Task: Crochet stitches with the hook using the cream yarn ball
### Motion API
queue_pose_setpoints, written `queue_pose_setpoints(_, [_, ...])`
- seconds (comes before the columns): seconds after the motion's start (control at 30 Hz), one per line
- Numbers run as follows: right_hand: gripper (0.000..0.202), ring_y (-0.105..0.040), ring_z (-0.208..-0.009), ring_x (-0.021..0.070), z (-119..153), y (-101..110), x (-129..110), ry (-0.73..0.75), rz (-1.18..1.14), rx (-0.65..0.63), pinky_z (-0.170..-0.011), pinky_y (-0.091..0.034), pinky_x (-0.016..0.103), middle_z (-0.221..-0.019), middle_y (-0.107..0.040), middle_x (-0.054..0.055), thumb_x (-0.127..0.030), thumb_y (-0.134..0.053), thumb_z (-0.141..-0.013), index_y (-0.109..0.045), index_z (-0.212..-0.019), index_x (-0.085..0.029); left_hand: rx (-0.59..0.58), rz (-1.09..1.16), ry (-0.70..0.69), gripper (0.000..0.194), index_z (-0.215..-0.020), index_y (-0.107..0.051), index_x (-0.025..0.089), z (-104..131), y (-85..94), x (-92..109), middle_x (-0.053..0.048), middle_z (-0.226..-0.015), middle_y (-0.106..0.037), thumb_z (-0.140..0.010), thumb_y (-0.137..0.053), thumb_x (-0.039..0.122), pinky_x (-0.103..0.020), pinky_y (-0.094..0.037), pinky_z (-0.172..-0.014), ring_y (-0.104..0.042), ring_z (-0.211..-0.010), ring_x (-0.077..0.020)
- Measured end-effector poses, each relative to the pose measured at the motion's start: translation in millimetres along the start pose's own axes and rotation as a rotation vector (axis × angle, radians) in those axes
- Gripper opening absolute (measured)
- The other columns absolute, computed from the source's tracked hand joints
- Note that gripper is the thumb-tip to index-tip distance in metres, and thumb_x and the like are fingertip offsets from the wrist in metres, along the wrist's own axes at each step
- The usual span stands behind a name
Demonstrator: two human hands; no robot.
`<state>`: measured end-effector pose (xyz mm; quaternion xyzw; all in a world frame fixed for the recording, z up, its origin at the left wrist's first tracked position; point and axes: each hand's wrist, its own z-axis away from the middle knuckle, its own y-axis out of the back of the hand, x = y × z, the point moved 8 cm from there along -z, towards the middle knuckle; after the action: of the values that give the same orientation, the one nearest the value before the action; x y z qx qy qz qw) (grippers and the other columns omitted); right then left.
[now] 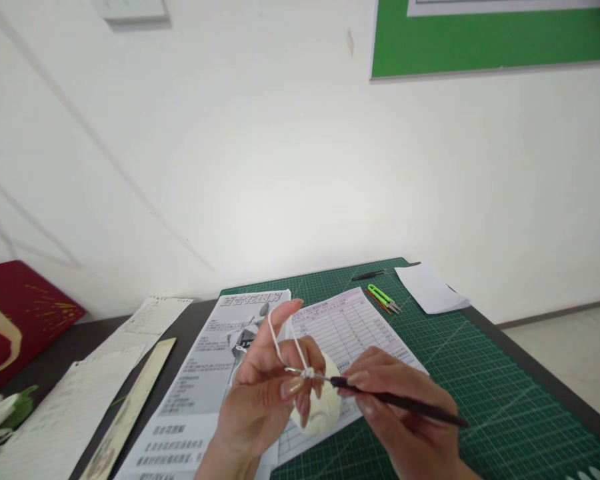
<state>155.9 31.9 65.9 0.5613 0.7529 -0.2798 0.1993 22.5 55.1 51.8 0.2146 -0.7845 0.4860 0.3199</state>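
Mat spreads to its edge past the right hand gripping a hook; left hand pinches yarn.

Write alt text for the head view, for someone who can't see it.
A person's right hand holds a dark-handled crochet hook, its tip at white yarn pinched in the left hand, with a strand running over the left fingers. Beyond, a gridded paper form and green snips lie on a green cutting mat.
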Motion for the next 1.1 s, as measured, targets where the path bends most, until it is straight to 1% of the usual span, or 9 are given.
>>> queue_pose_setpoints(0.23, [0.024,-0.066,-0.066,0.0174,1,0,3,-0.021,-0.028,0.004,-0.057,-0.055,0.029,-0.076,-0.073,0.007,-0.009,-0.06,-0.082,-0.071,-0.1,-0.019,0.053,-0.008,-0.037,0.059,-0.129,-0.054,0.026,1,7.3,-3,0.002,-0.058,-0.051,-0.072,-0.066,0.013,-0.022,-0.04,-0.053,-0.045,-0.061,-0.0128])
queue_pose_setpoints(0.33, [0.028,-0.067,-0.07,0.0175,2,-5,-10,0.128,0.147,-0.108,-0.059,-0.057,0.029,-0.084,-0.073,0.01,-0.005,-0.058,-0.082,-0.069,-0.105,-0.017,0.049,0.023,0.013,0.058,-0.128,-0.055,0.028,1,5.9,-6,0.003,-0.062,-0.051,-0.073,-0.064,0.012,-0.021,-0.039,-0.052,-0.043,-0.056,-0.0101])
queue_pose_setpoints(0.43, [0.022,-0.069,-0.086,0.021,10,-12,-27,0.391,0.44,-0.219,-0.074,-0.061,0.033,-0.09,-0.074,0.014,-0.009,-0.058,-0.086,-0.066,-0.106,-0.013,0.047,0.039,0.044,0.056,-0.128,-0.054,0.028,0,5.2,-8,0.002,-0.064,-0.052,-0.074,-0.062,0.012,-0.021,-0.037,-0.05,-0.043,-0.052,-0.0084])
queue_pose_setpoints(0.5, [0.017,-0.069,-0.09,0.0208,12,-17,-32,0.48,0.609,-0.298,-0.083,-0.06,0.034,-0.088,-0.075,0.013,-0.011,-0.054,-0.089,-0.066,-0.101,-0.011,0.083,0.038,0.043,0.056,-0.128,-0.054,0.028,0,7.8,-10,0.002,-0.064,-0.054,-0.074,-0.062,0.012,-0.02,-0.038,-0.051,-0.044,-0.053,-0.0085])
queue_pose_setpoints(0.63, [0.015,-0.071,-0.09,0.0172,9,-20,-40,0.512,0.799,-0.319,-0.092,-0.055,0.027,-0.081,-0.077,0.009,-0.011,-0.055,-0.089,-0.069,-0.093,-0.013,0.203,-0.001,0.013,0.06,-0.13,-0.052,0.028,0,13.0,-12,0.002,-0.064,-0.057,-0.074,-0.065,0.011,-0.021,-0.042,-0.058,-0.051,-0.058,-0.0095])
queue_pose_setpoints(0.77, [0.018,-0.07,-0.094,0.0184,9,-24,-38,0.494,0.865,-0.347,-0.09,-0.056,0.026,-0.085,-0.077,0.01,-0.012,-0.052,-0.091,-0.069,-0.095,-0.013,0.339,-0.166,-0.087,0.055,-0.129,-0.052,0.033,5,13.2,-3,0.005,-0.062,-0.058,-0.08,-0.063,0.01,-0.021,-0.045,-0.065,-0.054,-0.061,-0.0091])
queue_pose_setpoints(0.9, [0.026,-0.071,-0.091,0.0189,13,-16,-37,0.525,0.826,-0.258,-0.085,-0.058,0.027,-0.084,-0.076,0.012,-0.014,-0.043,-0.094,-0.068,-0.094,-0.012,0.337,-0.378,-0.193,0.053,-0.129,-0.052,0.034,8,8.0,8,0.006,-0.062,-0.058,-0.082,-0.062,0.011,-0.02,-0.044,-0.068,-0.054,-0.065,-0.0091])
queue_pose_setpoints(0.93, [0.025,-0.07,-0.092,0.0195,14,-18,-32,0.492,0.832,-0.313,-0.085,-0.058,0.028,-0.088,-0.075,0.012,-0.014,-0.043,-0.094,-0.068,-0.097,-0.011,0.329,-0.42,-0.213,0.053,-0.129,-0.052,0.034,8,7.5,10,0.006,-0.062,-0.058,-0.082,-0.062,0.011,-0.02,-0.044,-0.069,-0.054,-0.066,-0.0091])
queue_pose_setpoints(1.1, [0.021,-0.069,-0.092,0.0214,19,-16,-25,0.462,0.782,-0.317,-0.079,-0.06,0.031,-0.092,-0.074,0.014,-0.01,-0.05,-0.089,-0.065,-0.104,-0.01,0.323,-0.561,-0.249,0.052,-0.13,-0.051,0.034,8,9.6,17,0.006,-0.062,-0.059,-0.084,-0.06,0.012,-0.021,-0.043,-0.068,-0.053,-0.065,-0.0096])
